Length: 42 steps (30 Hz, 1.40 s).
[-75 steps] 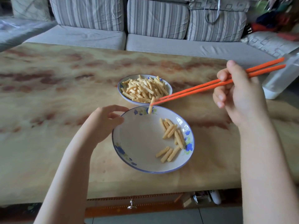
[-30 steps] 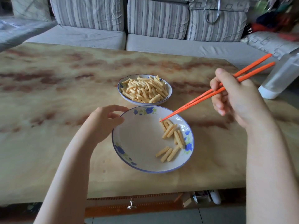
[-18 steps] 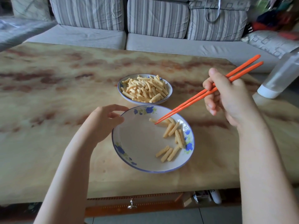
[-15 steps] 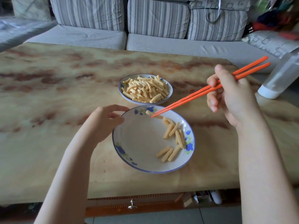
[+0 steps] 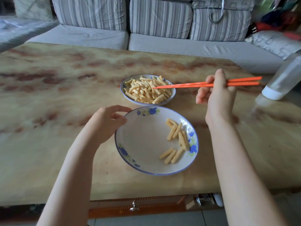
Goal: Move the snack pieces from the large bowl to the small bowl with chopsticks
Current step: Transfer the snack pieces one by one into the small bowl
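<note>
Right hand [image 5: 216, 98]: gripping the orange chopsticks [image 5: 187, 85], holding them nearly level.
Chopstick tips: reaching over the heap in the small bowl [image 5: 147, 104]; I cannot tell whether they are pinching anything.
Snack pieces [image 5: 172, 132]: a few lying in the large bowl [image 5: 143, 144], most piled in the small one.
Left hand [image 5: 105, 124]: curling thumb and fingers round the large bowl's rim.

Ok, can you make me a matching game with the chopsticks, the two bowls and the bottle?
Things:
1. chopsticks
2. small bowl
3. large bowl
4. bottle

Clues:
A. held at its rim by the left hand
B. clear, with a white base
C. orange, gripped in the right hand
D. heaped with snack pieces

Pairs: 1-C, 2-D, 3-A, 4-B.
</note>
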Available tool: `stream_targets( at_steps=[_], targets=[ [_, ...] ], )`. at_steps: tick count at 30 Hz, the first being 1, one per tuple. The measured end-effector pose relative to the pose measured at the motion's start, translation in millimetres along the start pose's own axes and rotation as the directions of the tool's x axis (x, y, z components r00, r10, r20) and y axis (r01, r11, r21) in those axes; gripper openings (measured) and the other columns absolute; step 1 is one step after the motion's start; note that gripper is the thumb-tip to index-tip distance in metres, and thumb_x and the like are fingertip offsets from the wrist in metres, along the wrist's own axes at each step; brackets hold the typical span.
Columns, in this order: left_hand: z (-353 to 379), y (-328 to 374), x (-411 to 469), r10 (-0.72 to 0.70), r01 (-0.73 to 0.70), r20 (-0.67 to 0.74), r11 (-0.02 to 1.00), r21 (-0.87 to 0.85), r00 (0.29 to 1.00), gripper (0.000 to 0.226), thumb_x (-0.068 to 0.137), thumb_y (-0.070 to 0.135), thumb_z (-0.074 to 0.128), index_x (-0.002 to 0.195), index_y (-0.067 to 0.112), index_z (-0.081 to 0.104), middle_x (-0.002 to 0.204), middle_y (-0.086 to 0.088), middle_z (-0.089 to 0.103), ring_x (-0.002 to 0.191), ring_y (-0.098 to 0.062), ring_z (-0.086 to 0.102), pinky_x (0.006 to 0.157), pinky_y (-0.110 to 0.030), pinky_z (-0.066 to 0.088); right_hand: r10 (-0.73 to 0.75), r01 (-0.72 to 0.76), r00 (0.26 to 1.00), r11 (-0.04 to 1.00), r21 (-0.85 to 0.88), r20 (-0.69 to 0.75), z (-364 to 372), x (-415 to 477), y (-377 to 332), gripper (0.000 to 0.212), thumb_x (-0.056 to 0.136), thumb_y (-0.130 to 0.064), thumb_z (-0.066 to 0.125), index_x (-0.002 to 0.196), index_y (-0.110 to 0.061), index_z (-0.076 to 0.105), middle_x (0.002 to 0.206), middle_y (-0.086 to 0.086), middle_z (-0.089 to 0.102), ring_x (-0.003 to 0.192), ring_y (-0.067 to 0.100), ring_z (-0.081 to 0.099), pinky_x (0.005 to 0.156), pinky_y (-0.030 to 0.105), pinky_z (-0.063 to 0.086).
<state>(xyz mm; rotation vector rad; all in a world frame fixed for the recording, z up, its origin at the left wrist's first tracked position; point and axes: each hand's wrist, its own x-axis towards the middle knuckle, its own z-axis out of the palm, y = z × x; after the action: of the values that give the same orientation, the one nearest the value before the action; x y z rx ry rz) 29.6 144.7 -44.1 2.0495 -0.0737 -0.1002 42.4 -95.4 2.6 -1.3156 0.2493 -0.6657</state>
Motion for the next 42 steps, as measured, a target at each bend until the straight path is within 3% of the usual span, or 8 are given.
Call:
stream_targets(
  at_steps=[18,26,32,42],
  targets=[
    [-2,-3,1,0.004,-0.004,-0.004,1.0,-0.005,1.0,0.045,0.085,0.005,0.06,0.081,0.05,0.066,0.088,-0.004,0.074,0.084,-0.031,0.069,0.083,-0.052,0.054,-0.029,0.035,0.991,0.998,-0.049,0.128,-19,11,-9,0.039,0.102,-0.028,0.041,0.066,-0.014,0.049,0.035,0.0,0.046,0.029,0.016,0.039,0.039,0.025,0.026],
    [-1,-3,1,0.001,-0.001,-0.006,1.0,-0.012,1.0,0.042,0.085,0.005,0.061,0.083,0.046,0.067,0.089,-0.003,0.074,0.085,-0.032,0.069,0.085,-0.052,0.053,0.055,0.071,0.94,0.934,-0.351,0.336,-50,9,-38,0.041,0.101,-0.033,0.041,0.065,-0.015,0.049,0.035,0.001,0.043,0.029,0.018,0.034,0.037,0.023,0.02],
    [0,-2,0,0.008,-0.008,-0.003,1.0,-0.004,1.0,0.04,0.086,0.005,0.06,0.086,0.044,0.065,0.09,-0.005,0.074,0.085,-0.032,0.069,0.085,-0.052,0.053,0.052,0.117,0.914,0.915,-0.385,0.403,-53,3,-46,0.042,0.101,-0.034,0.043,0.064,-0.015,0.051,0.036,0.002,0.042,0.031,0.02,0.034,0.037,0.026,0.021],
    [-1,-4,2,0.005,-0.005,-0.008,1.0,0.0,1.0,0.042,0.085,0.006,0.061,0.084,0.048,0.065,0.09,-0.004,0.074,0.085,-0.031,0.069,0.085,-0.053,0.053,0.073,0.134,0.912,0.877,-0.462,0.403,-58,1,-51,0.039,0.101,-0.032,0.042,0.069,-0.013,0.051,0.035,0.002,0.044,0.028,0.017,0.035,0.034,0.015,0.025]
  ],
)
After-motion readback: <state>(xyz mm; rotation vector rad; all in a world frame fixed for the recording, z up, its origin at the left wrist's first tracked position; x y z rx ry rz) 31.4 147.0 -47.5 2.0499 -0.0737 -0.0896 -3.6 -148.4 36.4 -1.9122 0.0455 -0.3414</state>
